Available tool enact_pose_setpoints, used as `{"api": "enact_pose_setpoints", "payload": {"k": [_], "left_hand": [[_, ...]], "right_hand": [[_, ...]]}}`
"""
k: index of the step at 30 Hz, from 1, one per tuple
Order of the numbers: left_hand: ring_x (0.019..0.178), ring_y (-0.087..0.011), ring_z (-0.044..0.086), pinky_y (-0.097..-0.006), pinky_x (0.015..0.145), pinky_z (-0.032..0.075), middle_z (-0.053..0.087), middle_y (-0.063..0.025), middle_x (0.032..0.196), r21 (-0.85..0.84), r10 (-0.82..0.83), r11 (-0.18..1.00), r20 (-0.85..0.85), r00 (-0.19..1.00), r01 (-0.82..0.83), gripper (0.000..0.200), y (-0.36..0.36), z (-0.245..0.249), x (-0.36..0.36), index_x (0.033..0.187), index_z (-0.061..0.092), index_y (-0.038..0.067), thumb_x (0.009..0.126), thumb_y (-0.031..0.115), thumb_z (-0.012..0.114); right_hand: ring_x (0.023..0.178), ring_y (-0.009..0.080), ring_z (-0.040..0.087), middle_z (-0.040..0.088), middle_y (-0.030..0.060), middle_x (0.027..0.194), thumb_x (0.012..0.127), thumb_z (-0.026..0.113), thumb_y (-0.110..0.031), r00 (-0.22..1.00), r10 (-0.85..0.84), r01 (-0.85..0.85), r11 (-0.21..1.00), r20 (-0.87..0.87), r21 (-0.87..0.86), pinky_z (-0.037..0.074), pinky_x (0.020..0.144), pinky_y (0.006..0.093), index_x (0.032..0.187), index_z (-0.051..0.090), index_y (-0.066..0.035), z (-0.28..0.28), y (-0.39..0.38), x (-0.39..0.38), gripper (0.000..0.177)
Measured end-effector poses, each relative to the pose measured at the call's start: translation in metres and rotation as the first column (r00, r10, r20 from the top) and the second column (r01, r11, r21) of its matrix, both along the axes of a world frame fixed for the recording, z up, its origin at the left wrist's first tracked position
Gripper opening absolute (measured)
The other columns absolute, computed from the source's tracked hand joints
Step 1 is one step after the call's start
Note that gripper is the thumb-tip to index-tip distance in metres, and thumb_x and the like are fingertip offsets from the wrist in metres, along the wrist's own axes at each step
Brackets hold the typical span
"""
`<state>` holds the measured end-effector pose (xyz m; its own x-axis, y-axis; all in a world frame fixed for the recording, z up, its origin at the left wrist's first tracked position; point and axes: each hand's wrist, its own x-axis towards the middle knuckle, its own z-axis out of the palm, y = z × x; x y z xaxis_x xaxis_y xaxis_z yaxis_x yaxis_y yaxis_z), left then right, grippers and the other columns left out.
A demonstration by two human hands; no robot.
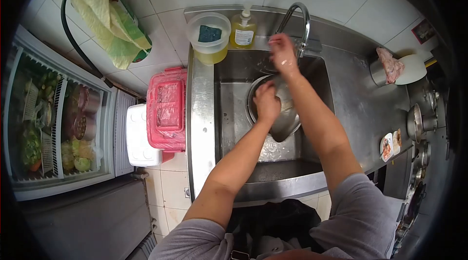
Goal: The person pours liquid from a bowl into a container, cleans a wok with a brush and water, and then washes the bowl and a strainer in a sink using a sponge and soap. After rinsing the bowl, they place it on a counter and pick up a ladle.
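A shiny metal bowl (288, 122) lies tilted in the stainless steel sink (226, 133), over another round metal vessel whose rim (250, 101) shows at its left. My left hand (267, 101) has its fingers bent over the upper left rim of the bowl and appears to grip it. Higher up, my right hand (283, 55) is raised just left of the chrome faucet (304, 28), its wet fingers loosely bent and slightly apart. No object shows in it. My right forearm covers part of the bowl's right side.
Behind the sink stand a plastic tub (209, 55) with a dark green sponge (209, 34) and a pump bottle of yellow liquid (243, 31). A red lidded bin (166, 109) is at left, near a glass-front fridge (63, 128). Small dishes (386, 147) sit on the right counter.
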<state>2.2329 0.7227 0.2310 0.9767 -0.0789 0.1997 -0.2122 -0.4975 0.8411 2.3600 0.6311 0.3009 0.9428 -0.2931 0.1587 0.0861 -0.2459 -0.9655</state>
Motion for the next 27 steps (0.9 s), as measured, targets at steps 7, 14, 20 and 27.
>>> {"api": "enact_pose_setpoints", "payload": {"k": [7, 14, 20, 27], "left_hand": [[0.140, -0.0351, 0.031, -0.0727, 0.109, 0.014, 0.044, -0.0110, 0.145, 0.191, -0.385, 0.917, 0.189, 0.903, 0.351, 0.052, 0.029, 0.025, -0.050, 0.135, 0.053, 0.010, 0.085, 0.024, 0.061], [0.143, -0.0369, 0.025, -0.0724, 0.111, 0.009, 0.040, -0.0145, 0.149, -0.078, -0.525, 0.818, 0.303, 0.796, 0.569, 0.051, 0.069, -0.031, -0.045, 0.137, 0.051, 0.008, 0.089, 0.022, 0.054], [0.135, -0.0378, 0.037, -0.0567, 0.113, 0.026, 0.047, -0.0189, 0.141, 0.039, -0.092, 0.995, 0.050, 0.995, 0.090, 0.055, 0.094, -0.010, -0.038, 0.128, 0.057, 0.004, 0.073, 0.002, 0.062], [0.081, -0.0158, 0.066, -0.0275, 0.074, 0.052, 0.070, -0.0089, 0.094, -0.736, 0.028, 0.434, -0.566, 0.824, -0.520, 0.036, 0.115, -0.038, -0.028, 0.100, 0.066, -0.005, 0.073, -0.018, 0.047]], "right_hand": [[0.103, 0.0346, 0.065, 0.066, 0.0192, 0.109, 0.087, 0.064, -0.023, 0.930, 0.367, -0.180, 0.499, 0.019, -0.848, 0.049, 0.095, 0.0419, 0.108, 0.064, -0.008, 0.096, 0.159, 0.052, 0.026], [0.083, 0.0340, 0.071, 0.066, 0.0234, 0.101, 0.092, 0.058, -0.025, 0.820, 0.034, -0.078, 0.996, -0.571, -0.052, 0.059, 0.065, 0.0395, 0.127, 0.042, 0.009, 0.040, 0.139, 0.043, 0.051], [0.072, 0.0296, 0.069, 0.066, 0.0224, 0.089, 0.094, 0.043, -0.003, 0.809, 0.240, 0.093, 0.849, -0.536, 0.521, 0.059, 0.056, 0.0356, 0.118, 0.051, 0.006, 0.000, 0.102, 0.008, 0.027], [0.084, 0.0322, 0.068, 0.065, 0.0177, 0.102, 0.090, 0.045, 0.003, 0.976, -0.009, 0.129, 0.828, -0.217, 0.546, 0.057, 0.064, 0.0437, 0.120, 0.056, -0.001, -0.090, 0.081, -0.049, 0.032]]}}
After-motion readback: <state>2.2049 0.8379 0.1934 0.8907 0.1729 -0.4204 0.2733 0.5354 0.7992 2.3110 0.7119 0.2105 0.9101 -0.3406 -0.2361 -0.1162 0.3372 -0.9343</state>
